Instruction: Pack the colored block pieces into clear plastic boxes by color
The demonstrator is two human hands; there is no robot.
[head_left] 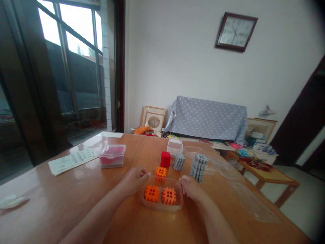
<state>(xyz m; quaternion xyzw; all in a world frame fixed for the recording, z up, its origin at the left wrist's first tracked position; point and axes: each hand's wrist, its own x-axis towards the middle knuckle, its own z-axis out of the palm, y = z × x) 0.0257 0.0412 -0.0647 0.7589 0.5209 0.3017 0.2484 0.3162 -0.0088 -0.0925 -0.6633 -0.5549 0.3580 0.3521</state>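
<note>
A clear plastic container (162,207) rests on the table in front of me. Inside it lie two stacks of interlocking pieces, an orange one (151,194) and a paler orange one (169,196). My left hand (134,179) is closed at the upper left of the rim, fingers curled. On the opposite side my right hand (191,186) pinches the rim at the right. Just beyond the container sits a lighter orange stack (160,173). Behind it stand a red stack (165,159) and a short grey stack (179,161), with a tall grey stack (199,167) further right.
A lidded box with pink contents (112,156) and a written sheet (73,160) are at the left. A small white box (175,147) stands at the back. Clear lids (254,200) lie along the right side, and a crumpled tissue (11,201) at far left.
</note>
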